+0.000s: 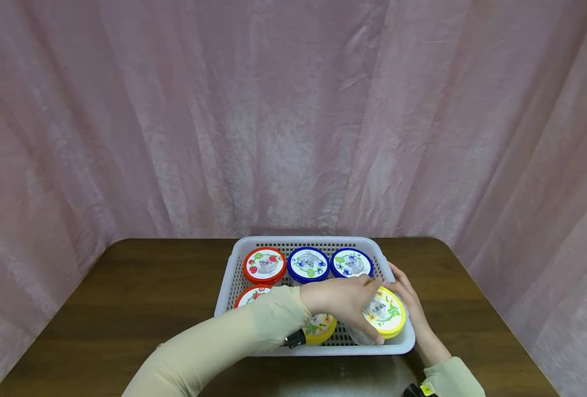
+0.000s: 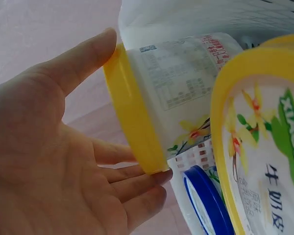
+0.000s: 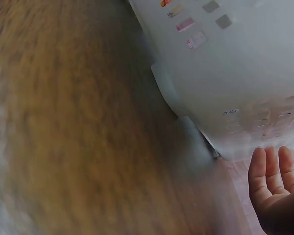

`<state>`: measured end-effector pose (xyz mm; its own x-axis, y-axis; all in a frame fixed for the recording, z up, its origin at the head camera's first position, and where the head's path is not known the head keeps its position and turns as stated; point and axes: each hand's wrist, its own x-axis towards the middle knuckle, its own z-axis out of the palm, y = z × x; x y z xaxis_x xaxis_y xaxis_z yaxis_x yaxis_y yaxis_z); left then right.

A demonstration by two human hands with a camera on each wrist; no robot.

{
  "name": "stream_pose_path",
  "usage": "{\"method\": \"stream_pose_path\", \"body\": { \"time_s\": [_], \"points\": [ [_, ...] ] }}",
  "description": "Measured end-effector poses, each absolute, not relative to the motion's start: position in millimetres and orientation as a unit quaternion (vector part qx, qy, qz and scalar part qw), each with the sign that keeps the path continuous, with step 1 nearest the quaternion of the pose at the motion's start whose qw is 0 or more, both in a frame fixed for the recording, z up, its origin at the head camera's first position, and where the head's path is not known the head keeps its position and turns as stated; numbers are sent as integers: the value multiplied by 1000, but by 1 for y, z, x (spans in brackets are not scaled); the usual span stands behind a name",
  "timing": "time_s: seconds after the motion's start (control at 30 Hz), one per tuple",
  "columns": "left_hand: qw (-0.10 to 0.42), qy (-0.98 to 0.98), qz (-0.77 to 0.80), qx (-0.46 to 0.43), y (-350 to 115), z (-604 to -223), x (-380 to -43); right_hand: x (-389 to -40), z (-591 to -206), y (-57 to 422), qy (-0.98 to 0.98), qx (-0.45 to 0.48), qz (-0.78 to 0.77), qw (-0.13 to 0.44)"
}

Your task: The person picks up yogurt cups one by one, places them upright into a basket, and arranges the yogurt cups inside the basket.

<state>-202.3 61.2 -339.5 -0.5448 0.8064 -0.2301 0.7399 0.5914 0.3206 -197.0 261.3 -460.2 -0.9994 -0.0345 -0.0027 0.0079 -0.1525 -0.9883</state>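
In the head view my left hand [image 1: 345,300] grips a yellow-lidded tub [image 1: 385,313] by its lid at the right front of a white plastic basket [image 1: 300,240]. The left wrist view has the thumb on one side of this tub's lid [image 2: 132,107] and the fingers of my left hand [image 2: 83,147] on the opposite side; the tub is tilted. Against the basket's right side lies my right hand [image 1: 415,306]. Straight fingers [image 3: 273,171] of it touch the basket's outer wall [image 3: 225,83] in the right wrist view.
The basket also holds two red-lidded tubs [image 1: 265,266], two blue-lidded tubs [image 1: 308,264] and another yellow-lidded tub [image 1: 320,326]. My left forearm partly covers the front row. A dark wooden table [image 1: 139,292] carries the basket, with a pink curtain [image 1: 293,121] behind.
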Motion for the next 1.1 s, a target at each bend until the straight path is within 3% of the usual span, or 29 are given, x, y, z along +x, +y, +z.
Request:
{"method": "stream_pose_path", "body": {
  "time_s": [0.6, 1.1],
  "points": [
    [198, 882, 67, 423, 58, -347, -203, -196, -464, 261, 649, -24, -761, 11],
    [205, 861, 8, 466, 55, -352, -205, -196, -463, 262, 645, -29, -763, 23]
  ]
}}
